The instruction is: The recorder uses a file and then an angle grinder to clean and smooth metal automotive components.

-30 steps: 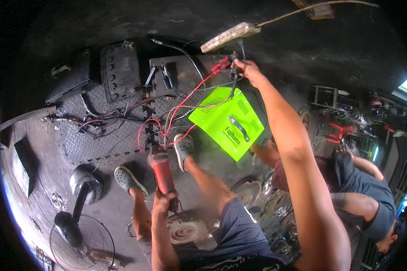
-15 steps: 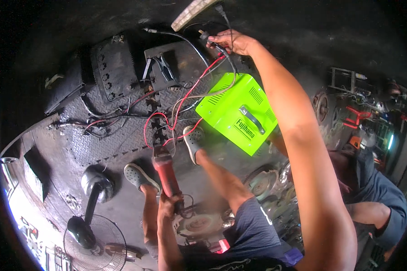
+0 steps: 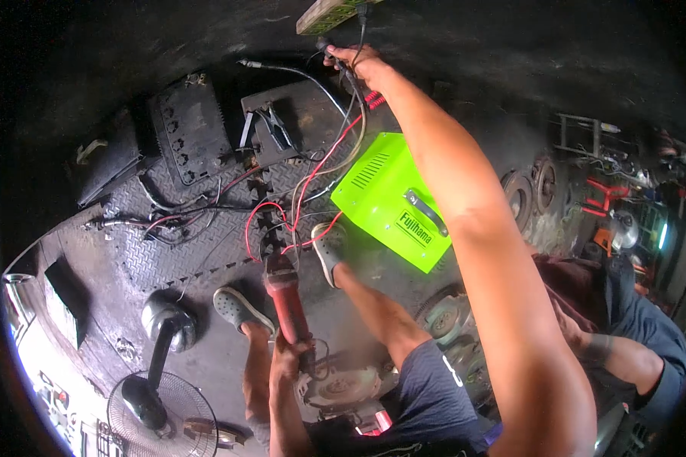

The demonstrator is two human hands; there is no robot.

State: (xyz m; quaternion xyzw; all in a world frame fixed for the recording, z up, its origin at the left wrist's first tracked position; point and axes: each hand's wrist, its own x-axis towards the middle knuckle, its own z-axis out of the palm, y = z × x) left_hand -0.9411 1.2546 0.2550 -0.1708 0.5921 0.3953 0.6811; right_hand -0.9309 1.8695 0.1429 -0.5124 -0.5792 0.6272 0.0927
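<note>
My left hand [image 3: 287, 356] is wrapped round the rear of a red angle grinder [image 3: 286, 297], whose metal head points away from me. Stretched far forward, my right hand [image 3: 364, 65] pinches a black power plug [image 3: 325, 47] with its cable trailing down. Just beyond the plug is a long pale bar [image 3: 328, 17], likely a socket strip. Another black plug [image 3: 363, 12] hangs at its edge. Below my right forearm sits a bright green machine case [image 3: 389, 202] with a carrying handle. Red and grey cables [image 3: 312, 183] run between it and the grinder.
Textured black mats [image 3: 160, 213] lie under tangled hoses, a clamp [image 3: 276, 129] and a dark panel [image 3: 189, 129]. A standing fan [image 3: 160, 415] is at lower left. Another person [image 3: 633, 343] crouches at right, near wheel discs [image 3: 543, 183] and a red stand [image 3: 604, 196].
My right hand has moved left and slightly farther away with the plug, nearer the pale bar. The grinder stays in my left hand, slightly shifted in view.
</note>
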